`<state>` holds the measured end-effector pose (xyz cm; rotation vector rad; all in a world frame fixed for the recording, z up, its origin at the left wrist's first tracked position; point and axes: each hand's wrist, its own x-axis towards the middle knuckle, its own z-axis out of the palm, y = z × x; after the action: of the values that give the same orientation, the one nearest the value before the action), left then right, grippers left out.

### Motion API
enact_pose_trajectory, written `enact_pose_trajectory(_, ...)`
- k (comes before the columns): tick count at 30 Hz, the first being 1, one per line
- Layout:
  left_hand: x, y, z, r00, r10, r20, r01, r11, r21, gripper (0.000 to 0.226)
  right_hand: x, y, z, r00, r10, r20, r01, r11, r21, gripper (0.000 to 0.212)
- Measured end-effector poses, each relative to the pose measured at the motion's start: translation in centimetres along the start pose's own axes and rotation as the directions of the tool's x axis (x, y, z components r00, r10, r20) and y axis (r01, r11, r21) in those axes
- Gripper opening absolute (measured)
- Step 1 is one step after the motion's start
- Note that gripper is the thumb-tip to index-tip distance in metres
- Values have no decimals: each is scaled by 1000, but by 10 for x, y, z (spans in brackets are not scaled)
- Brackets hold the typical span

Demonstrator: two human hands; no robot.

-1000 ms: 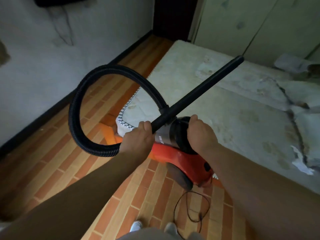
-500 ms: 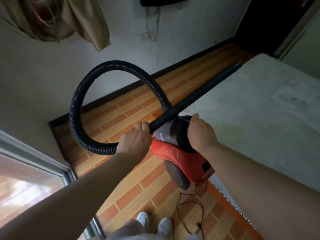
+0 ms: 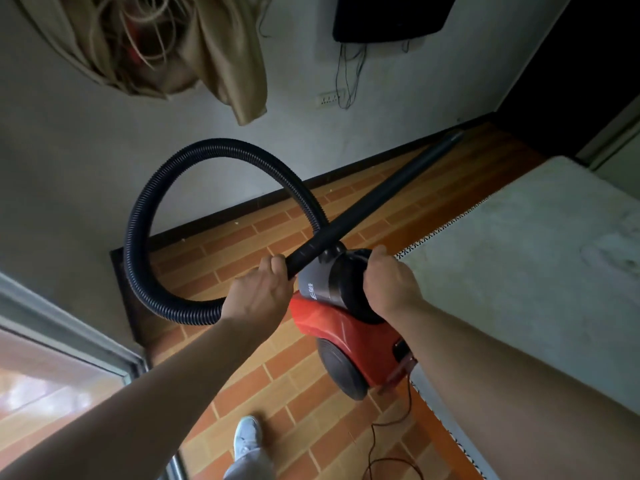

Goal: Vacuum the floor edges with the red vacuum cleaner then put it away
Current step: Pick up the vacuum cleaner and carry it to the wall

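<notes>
Head view looks down on me carrying the red vacuum cleaner (image 3: 346,337), which seems lifted off the brick-pattern floor (image 3: 277,375), between my two arms. My left hand (image 3: 258,292) has its fingers (image 3: 273,263) curled tight round the black tube (image 3: 381,199) just where the ribbed hose (image 3: 138,237) joins it; my right hand (image 3: 389,282) has its fingers (image 3: 379,252) wrapped over the top of the machine's body, on a grip I cannot see. With the tube pointing away toward the far corner and the hose looped in the air, no suction end is at the floor, so I judge the edge cleaning is either finished or paused and this is carrying; putting it away is not yet done. Room is tight: a strip of floor runs between the dark skirting (image 3: 346,178) and the bed (image 3: 519,289) edge on my right, with a glass door frame (image 3: 69,334) close at my left. A thin cord (image 3: 374,441) trails by my shoe (image 3: 246,434), and I cannot tell where it ends.
</notes>
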<state>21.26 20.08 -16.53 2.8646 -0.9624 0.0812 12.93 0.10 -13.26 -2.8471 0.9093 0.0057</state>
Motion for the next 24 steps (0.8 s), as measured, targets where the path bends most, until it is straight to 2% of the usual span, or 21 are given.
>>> enact_pose_trajectory(5, 59, -54, -9, 1000, 26, -2, -26, 999, -34, 32, 57, -50, 0, 999, 29, -22, -29, 999, -20, 19)
enact_pose_trajectory(13, 129, -102, -4, 999, 34, 37, -34, 999, 12, 32, 141, -96, -1, 999, -15, -40, 15, 1000, -2, 19)
enact_pose_trajectory(19, 177, -108, 3, 997, -16, 71, 16, 1000, 13, 24, 199, -103, 14, 999, -41, 6, 41, 997, 61, 14)
enact_pose_trajectory(24, 233, -94, 1, 997, 10, 82, -15, 998, 66, 23, 252, -100, 10, 999, 5, 36, -10, 988, 155, 21)
